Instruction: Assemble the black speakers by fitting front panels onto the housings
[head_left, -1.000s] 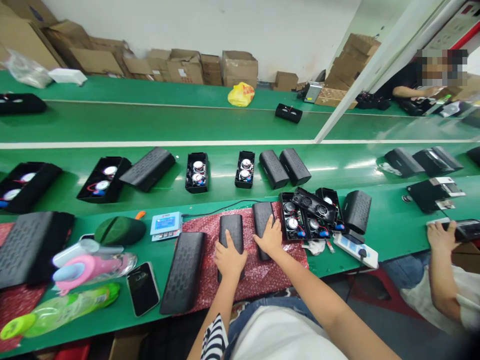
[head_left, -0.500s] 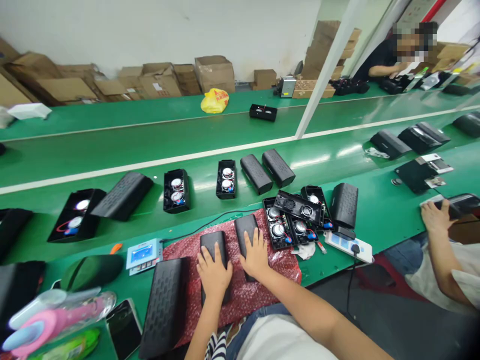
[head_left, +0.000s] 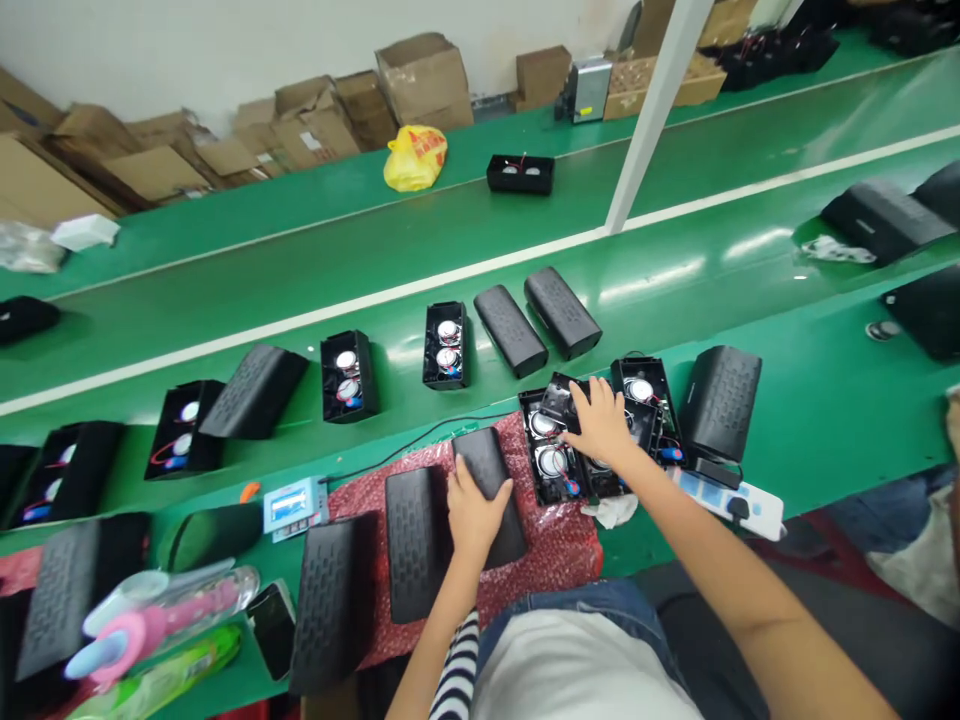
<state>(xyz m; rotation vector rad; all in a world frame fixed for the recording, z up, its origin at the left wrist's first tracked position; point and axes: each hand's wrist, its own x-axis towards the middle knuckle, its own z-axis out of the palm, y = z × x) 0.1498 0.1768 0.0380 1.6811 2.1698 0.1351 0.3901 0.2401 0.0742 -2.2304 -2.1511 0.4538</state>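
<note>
The left hand (head_left: 475,512) rests on a black casing (head_left: 487,458) on red bubble wrap (head_left: 559,552); the right hand (head_left: 601,425) touches a black panel (head_left: 556,396) atop open speaker housings (head_left: 552,462) on the green surface (head_left: 810,430).

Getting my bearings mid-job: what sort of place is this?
Probably an electronics assembly workshop: open black housings show round parts with wires, similar units sit along a long green work surface, and cardboard boxes line the wall.
</note>
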